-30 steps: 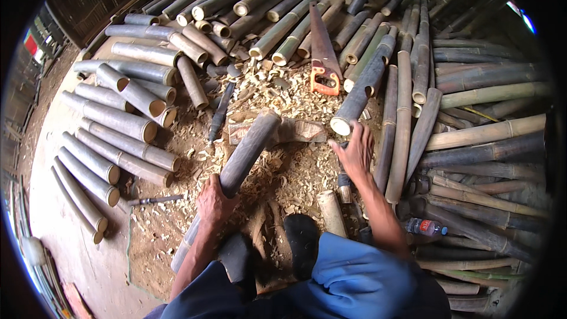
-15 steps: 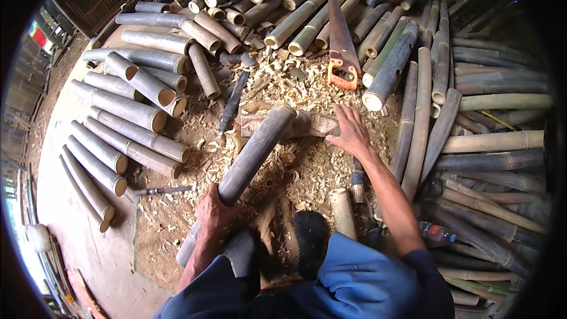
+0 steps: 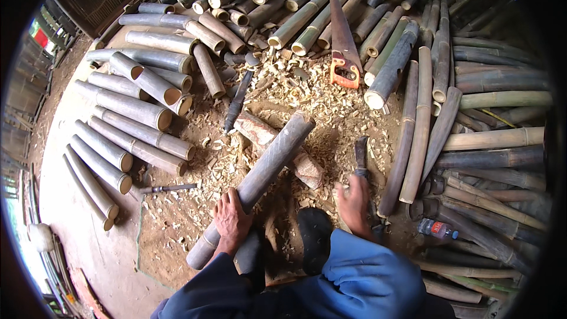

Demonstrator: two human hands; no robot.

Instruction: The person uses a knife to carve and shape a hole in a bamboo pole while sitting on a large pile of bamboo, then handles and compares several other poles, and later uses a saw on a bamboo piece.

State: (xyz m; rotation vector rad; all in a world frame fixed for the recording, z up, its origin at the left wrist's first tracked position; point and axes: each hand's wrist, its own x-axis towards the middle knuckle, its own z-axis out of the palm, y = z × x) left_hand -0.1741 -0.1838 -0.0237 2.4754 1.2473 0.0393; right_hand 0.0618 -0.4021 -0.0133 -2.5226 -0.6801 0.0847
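Observation:
My left hand [image 3: 231,222] is wrapped over a grey-brown bamboo tube [image 3: 274,156], which slants up to the right. The tube's far part lies across a rough wooden block [image 3: 260,133] on the ground. To the right, my right hand [image 3: 354,204] is low beside a knife [image 3: 361,152] with a short dark blade. Its fingers look bent and slightly blurred, and whether they grip anything is unclear. Part of the knife's lower end is hidden by that hand.
Wood shavings [image 3: 295,82] cover the ground. An orange-handled saw [image 3: 344,41] lies ahead, with a dark-handled tool [image 3: 238,103] to its left. Cut bamboo tubes [image 3: 127,106] line the left, longer poles [image 3: 490,140] the right. A plastic bottle [image 3: 437,228] lies right.
My right hand has left the block's right end and come back toward my knee, beside the knife. The block now slants down to the right. The bamboo tube has shifted slightly right.

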